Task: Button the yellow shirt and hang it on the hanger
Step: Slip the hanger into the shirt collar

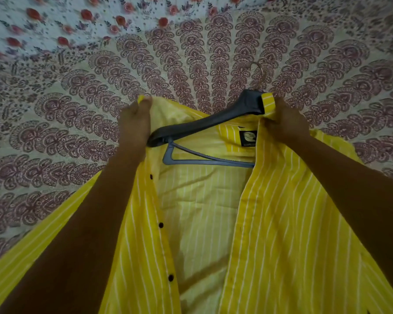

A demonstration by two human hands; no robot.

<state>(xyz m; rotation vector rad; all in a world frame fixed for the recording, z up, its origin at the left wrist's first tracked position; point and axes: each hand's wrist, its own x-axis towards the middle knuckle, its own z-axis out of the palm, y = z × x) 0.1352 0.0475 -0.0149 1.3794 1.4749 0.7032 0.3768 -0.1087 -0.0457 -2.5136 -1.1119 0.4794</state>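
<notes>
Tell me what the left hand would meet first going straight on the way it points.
Past the yellow shirt edge it pinches, the left hand would likely meet only the patterned bedspread; depth is unclear.

hands (135, 123) gripping unbuttoned yellow shirt (281, 223), hanger (204, 125) inside

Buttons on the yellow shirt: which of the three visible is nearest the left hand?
The topmost button, close under the left hand gripping the yellow shirt's front edge; the middle button and lowest button sit farther down the placket.
</notes>
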